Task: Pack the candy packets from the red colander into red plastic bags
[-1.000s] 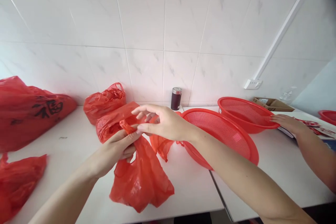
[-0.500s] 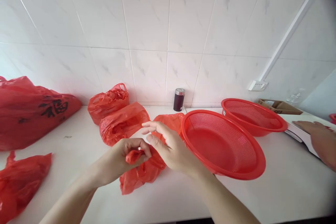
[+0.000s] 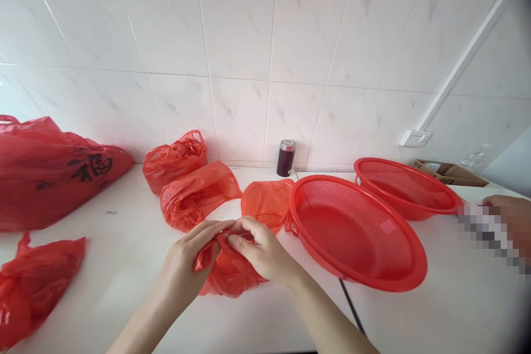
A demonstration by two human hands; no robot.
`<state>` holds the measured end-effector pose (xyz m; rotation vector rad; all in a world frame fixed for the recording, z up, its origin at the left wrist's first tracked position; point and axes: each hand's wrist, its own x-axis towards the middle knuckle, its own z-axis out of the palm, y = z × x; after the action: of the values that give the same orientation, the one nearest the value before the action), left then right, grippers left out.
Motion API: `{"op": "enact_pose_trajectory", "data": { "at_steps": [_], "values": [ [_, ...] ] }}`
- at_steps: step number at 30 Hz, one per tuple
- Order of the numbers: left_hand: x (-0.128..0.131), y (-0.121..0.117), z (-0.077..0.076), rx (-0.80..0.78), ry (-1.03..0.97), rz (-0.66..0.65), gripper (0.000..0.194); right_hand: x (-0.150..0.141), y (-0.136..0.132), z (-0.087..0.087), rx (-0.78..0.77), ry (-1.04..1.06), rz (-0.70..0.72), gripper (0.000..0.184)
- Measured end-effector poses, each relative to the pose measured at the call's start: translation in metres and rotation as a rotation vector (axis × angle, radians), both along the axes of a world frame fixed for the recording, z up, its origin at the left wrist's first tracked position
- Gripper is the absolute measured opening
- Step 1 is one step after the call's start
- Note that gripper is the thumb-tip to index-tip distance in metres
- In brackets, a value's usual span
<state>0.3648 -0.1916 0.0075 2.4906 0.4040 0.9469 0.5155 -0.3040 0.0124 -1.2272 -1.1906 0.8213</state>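
Note:
My left hand is closed on the gathered top of a red plastic bag. Fingers of my right hand pinch the same twisted plastic, and the fingertips of both hands meet there. The body of the bag rests on the white table below my hands; what it holds cannot be made out. Just beyond lies another red plastic bag, flattened against the near red mesh basket.
Two more red bags stand by the tiled wall, beside a dark tumbler. A large printed red bag and a smaller red bag lie left. A second basket, a cardboard box and another person's hand are at right.
My right hand has moved from hovering open beside the bag's top to pinching it together with my left. The view has shifted slightly.

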Motion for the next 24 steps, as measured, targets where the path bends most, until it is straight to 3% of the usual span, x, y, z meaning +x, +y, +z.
{"op": "enact_pose_trajectory", "data": {
  "at_steps": [4, 7, 9, 12, 16, 19, 21, 24],
  "values": [
    [-0.010, -0.005, -0.001, -0.046, -0.010, -0.014, 0.036, -0.014, -0.002, 0.003, 0.079, -0.158, -0.132, 0.017],
    [-0.019, -0.003, -0.009, -0.123, 0.028, 0.046, 0.040, -0.015, 0.001, 0.000, 0.161, -0.233, -0.276, 0.017],
    [-0.032, 0.004, -0.023, -0.227, 0.055, 0.139, 0.040, -0.006, 0.002, -0.006, 0.190, -0.224, -0.386, 0.016],
    [-0.065, 0.016, -0.054, -0.454, 0.076, 0.298, 0.046, 0.016, 0.002, -0.020, 0.113, -0.107, -0.525, 0.018],
    [-0.095, 0.018, -0.087, -0.668, 0.030, 0.486, 0.044, 0.028, 0.008, -0.046, -0.028, -0.091, -0.552, 0.023],
    [-0.085, 0.010, -0.094, -0.681, -0.108, 0.545, 0.044, 0.010, 0.013, -0.060, -0.070, -0.301, -0.555, 0.027],
    [-0.066, 0.007, -0.095, -0.631, -0.153, 0.490, 0.044, -0.009, 0.014, -0.068, -0.099, -0.438, -0.532, 0.033],
    [-0.034, 0.008, -0.100, -0.516, -0.049, 0.419, 0.043, -0.031, 0.011, -0.085, -0.128, -0.545, -0.490, 0.039]
  ]
}}
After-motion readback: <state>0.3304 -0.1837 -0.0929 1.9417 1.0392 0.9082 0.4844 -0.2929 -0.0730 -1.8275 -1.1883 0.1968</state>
